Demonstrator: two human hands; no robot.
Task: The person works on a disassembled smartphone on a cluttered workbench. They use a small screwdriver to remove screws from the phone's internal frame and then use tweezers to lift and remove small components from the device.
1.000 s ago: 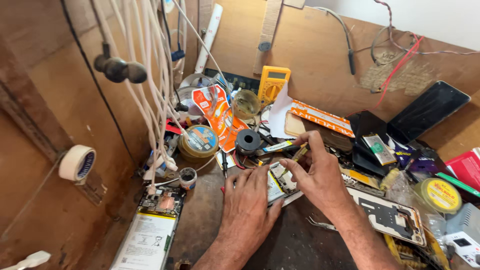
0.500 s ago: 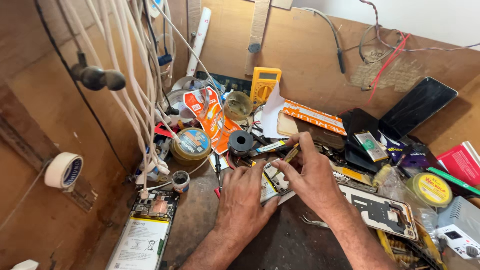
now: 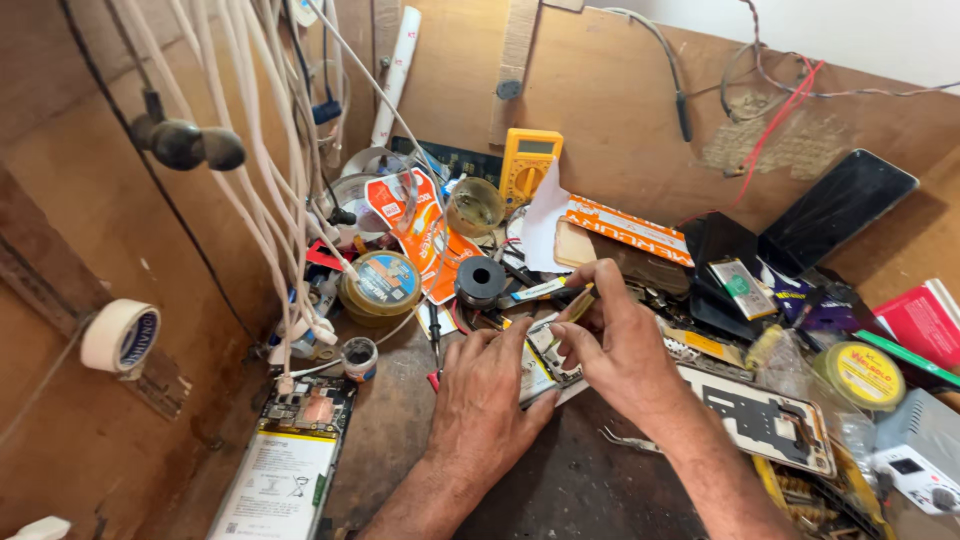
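Both hands meet low, left hand [image 3: 487, 392] flat and pressing, right hand [image 3: 613, 340] pinching with curled fingers.

Two hands [image 3: 490, 400], one yellow multimeter [image 3: 528, 165], two tape rolls [image 3: 380, 285], one opened phone [image 3: 290, 460], one dark phone [image 3: 835, 210]

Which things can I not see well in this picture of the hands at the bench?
- Head view: the small board is mostly hidden under the left hand and right hand.
- Head view: the thin tool in the right fingers is too small to identify.
- Head view: the open phone is cut off by the bottom edge.
- Head view: the white meter is cut off by the right edge.
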